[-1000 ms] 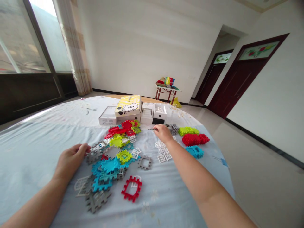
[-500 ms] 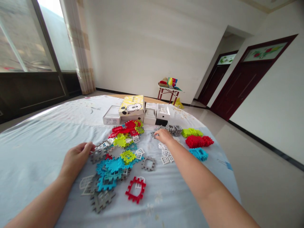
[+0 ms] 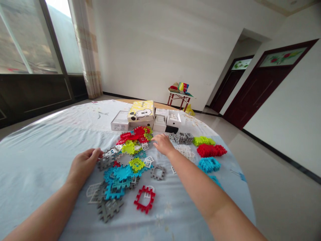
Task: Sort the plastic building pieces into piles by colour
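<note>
My left hand is at the left side of a mixed pile of notched plastic building tiles, thumb and fingers closed on the edge of a grey building tile. My right hand hovers right of the pile, fingers apart, with nothing visible in them. In the pile lie red tiles, lime green tiles, blue tiles and white lattice window pieces. Closer to me are a red frame tile and a grey frame tile.
To the right are grouped grey tiles, green tiles, red tiles, blue tiles and white window pieces. Behind the pile stand a yellow and white box and white open boxes. A patterned cloth covers the round table.
My right hand has moved left from the grey tiles toward the pile, its fingers opening. My left hand stays at the grey tile. The view has shifted slightly.
</note>
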Action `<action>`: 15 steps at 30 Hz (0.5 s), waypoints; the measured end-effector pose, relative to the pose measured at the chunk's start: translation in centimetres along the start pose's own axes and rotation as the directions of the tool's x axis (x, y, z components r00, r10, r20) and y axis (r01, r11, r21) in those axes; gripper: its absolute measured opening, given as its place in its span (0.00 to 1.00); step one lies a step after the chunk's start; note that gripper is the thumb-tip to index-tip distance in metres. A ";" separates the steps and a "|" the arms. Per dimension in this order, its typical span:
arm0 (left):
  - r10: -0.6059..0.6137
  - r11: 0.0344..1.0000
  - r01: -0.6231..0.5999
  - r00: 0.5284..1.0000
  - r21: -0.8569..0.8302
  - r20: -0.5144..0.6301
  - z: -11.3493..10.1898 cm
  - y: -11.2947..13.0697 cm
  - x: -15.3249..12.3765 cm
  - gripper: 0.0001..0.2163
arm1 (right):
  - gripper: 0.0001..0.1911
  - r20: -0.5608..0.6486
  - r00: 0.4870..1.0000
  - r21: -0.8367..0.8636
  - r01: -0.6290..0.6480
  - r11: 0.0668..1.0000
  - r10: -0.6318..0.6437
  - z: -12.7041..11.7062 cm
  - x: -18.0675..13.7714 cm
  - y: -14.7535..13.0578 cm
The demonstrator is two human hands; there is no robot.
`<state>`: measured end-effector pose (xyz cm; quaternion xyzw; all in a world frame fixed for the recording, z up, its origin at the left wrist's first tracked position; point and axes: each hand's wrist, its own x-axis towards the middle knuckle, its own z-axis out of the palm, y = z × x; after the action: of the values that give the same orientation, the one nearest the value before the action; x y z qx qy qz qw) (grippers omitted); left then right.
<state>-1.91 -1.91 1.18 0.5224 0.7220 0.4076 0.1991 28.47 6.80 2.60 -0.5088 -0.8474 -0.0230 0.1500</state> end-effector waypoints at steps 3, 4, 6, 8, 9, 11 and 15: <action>-0.015 1.000 0.015 1.000 -0.017 0.011 0.0 0.1 0.0 0.17 | 0.14 0.024 0.999 -0.027 -0.021 0.999 0.022 0.7 0.8 -1.2; -0.016 1.000 0.016 1.000 -0.022 0.010 0.0 0.1 -0.1 0.17 | 0.15 0.034 0.999 -0.039 -0.041 0.998 0.042 0.9 1.1 -1.4; -0.010 1.000 0.010 1.000 -0.023 0.005 -0.1 0.3 -0.2 0.17 | 0.16 0.054 0.995 -0.057 -0.081 0.995 0.084 1.3 1.6 -1.5; -0.001 1.000 0.001 1.000 -0.017 0.002 -0.2 0.5 -0.3 0.17 | 0.16 0.055 0.992 -0.059 -0.109 0.992 0.112 1.7 2.0 -1.5; 0.003 1.000 -0.003 1.000 -0.014 0.003 -0.2 0.5 -0.4 0.17 | 0.15 0.047 0.991 -0.058 -0.119 0.991 0.122 1.8 2.1 -1.5; 0.014 1.000 -0.014 1.000 -0.014 0.004 -0.3 0.6 -0.4 0.17 | 0.13 0.026 0.991 -0.054 -0.132 0.990 0.133 1.9 2.2 -1.4; 0.024 1.000 -0.024 1.000 -0.018 0.002 -0.3 0.4 -0.3 0.18 | 0.11 -0.009 0.990 -0.034 -0.141 0.989 0.141 1.5 1.9 -1.0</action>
<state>-1.76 -2.23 1.62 0.5296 0.7119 0.4157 0.1998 26.40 8.22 1.78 -0.5698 -0.8083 -0.0285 0.1452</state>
